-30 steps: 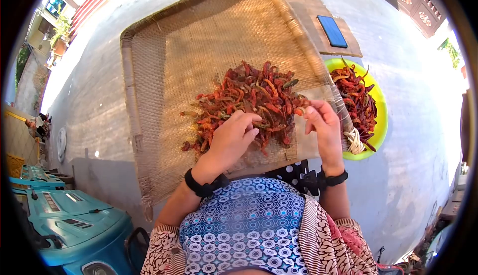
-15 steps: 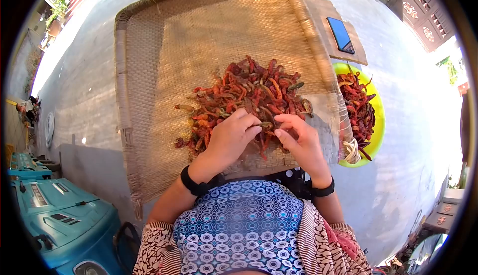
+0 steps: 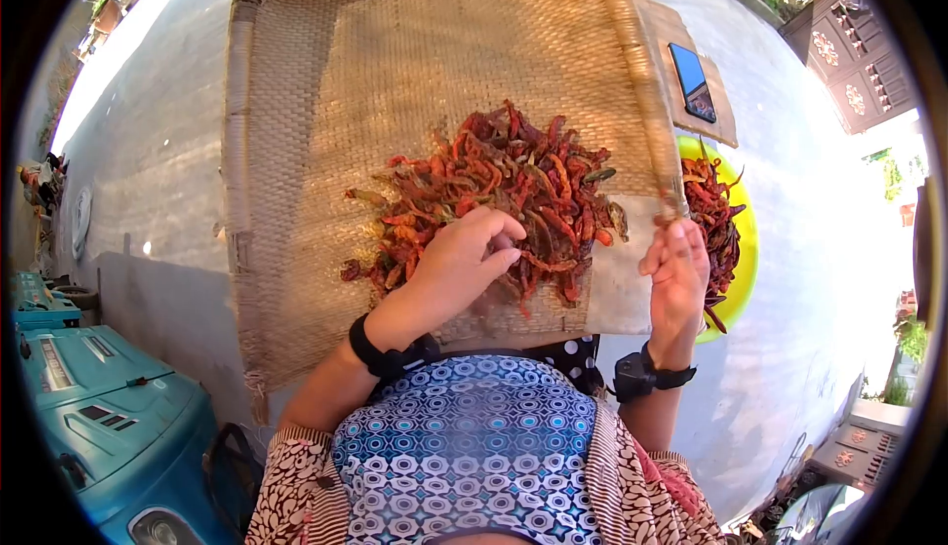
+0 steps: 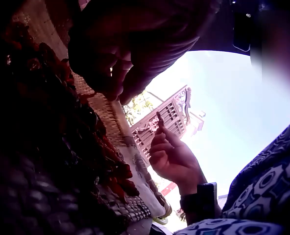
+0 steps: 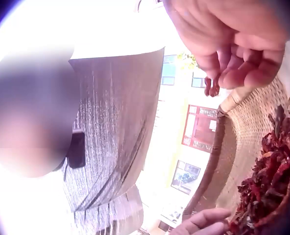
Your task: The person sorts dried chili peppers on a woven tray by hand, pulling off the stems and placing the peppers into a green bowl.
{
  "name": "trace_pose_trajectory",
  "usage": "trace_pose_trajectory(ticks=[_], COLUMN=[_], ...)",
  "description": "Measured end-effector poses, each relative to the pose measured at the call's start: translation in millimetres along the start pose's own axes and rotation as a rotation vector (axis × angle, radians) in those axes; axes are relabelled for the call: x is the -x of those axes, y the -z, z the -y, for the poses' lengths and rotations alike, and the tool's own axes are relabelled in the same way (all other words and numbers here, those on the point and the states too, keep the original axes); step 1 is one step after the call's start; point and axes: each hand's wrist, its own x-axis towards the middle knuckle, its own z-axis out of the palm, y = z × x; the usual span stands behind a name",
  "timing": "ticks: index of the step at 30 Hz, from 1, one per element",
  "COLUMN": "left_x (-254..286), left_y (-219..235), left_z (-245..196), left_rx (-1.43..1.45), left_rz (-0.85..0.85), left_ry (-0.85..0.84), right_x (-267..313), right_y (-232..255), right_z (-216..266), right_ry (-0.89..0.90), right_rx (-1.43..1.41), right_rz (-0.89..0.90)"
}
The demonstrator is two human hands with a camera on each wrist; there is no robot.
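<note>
Red dried peppers: one heap (image 3: 494, 175) on the tray, right of its middle and toward the near side; they overlap too much to count and point many ways.
Heap's edges: at the left, one pepper (image 3: 366, 195) lies nearly left to right; at the right, a dark one (image 3: 618, 221) runs near to far.
Right hand (image 3: 677, 273): thumb and fingertips pinched together on one small pepper (image 4: 159, 119), over the tray's right edge; in the left wrist view its long axis stands nearly upright, tip above the fingers.
Left hand (image 3: 462, 267): at the heap's near side, fingers bent, thumb close to them; I cannot tell whether they have hold of anything.
Woven tray (image 3: 365, 71): one.
Yellow-green basin (image 3: 748, 249): one, right of the tray, holding more peppers.
Phone (image 3: 693, 83): one, far right, on one cardboard piece (image 3: 718, 131), long axis near to far.
Black wristbands (image 3: 383, 355): two, one per wrist.
</note>
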Motion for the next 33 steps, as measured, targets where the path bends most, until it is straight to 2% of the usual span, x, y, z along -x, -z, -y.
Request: trace_pose_trajectory(ticks=[2, 3, 6, 7, 10, 13, 16, 19, 22, 25, 26, 27, 28, 29, 31, 33], left_x=[-1.8, -2.9, -7.0, -8.3, -11.5, -10.3, -6.4, -3.3, -2.6, -4.0, -4.0, -3.7, -4.8, -6.3, -9.3, -13.2], left_y=[-6.9, -9.9, -19.5, -22.1, -26.3, -22.8, -15.0, -13.2, -12.6, -7.0, -4.3, 2.6, 4.1, 4.8, 7.9, 5.5], left_z=[6.8, 7.7, 8.2, 7.6, 5.3, 2.4, -4.0, -4.1, 0.8, 7.8, 10.0, 4.3, 7.6, 12.5, 15.8, 25.2], left_rx=[-0.315, -0.359, -0.487, -0.528, -0.569, -0.500, -0.395, -0.338, -0.320, -0.310, -0.304, -0.270, -0.226, -0.183, -0.119, 0.003], left_rz=[-0.002, 0.015, 0.046, 0.041, 0.028, -0.026, -0.053, -0.064, -0.114, -0.194, -0.220, -0.155, -0.170, -0.186, -0.193, -0.157], left_ry=[-0.132, -0.164, -0.259, -0.291, -0.327, -0.330, -0.272, -0.213, -0.208, -0.175, -0.153, -0.045, -0.030, -0.016, 0.028, 0.042], right_x=[-7.1, -7.2, 4.9, 7.8, 16.5, 18.0, 20.4, 20.6, 22.1, 14.9, 9.9, 3.2, -3.7, -11.1, -21.9, -29.1], right_y=[15.3, 8.3, -2.2, 4.2, -17.0, -30.0, -46.4, -50.3, -51.6, -41.8, -34.9, -25.3, -14.0, 4.2, 2.3, 3.0], right_z=[11.4, 19.8, 17.2, 9.4, -4.1, -9.8, 3.2, -2.2, -2.4, 1.9, 4.6, 8.4, 12.0, 15.8, 31.4, 33.4], right_ry=[0.011, 0.004, 0.079, 0.000, -0.153, 0.005, -0.081, -0.087, -0.216, -0.121, -0.043, 0.033, 0.109, 0.109, 0.098, 0.008], right_rx=[-0.472, -0.449, -0.003, 0.129, 0.507, 0.674, 0.716, 0.708, 0.578, 0.529, 0.469, 0.406, 0.342, 0.140, -0.249, -0.195], right_rz=[-0.187, -0.302, -0.142, -0.019, 0.159, 0.224, 0.324, 0.372, 0.399, 0.320, 0.190, 0.060, -0.067, -0.203, -0.470, -0.432])
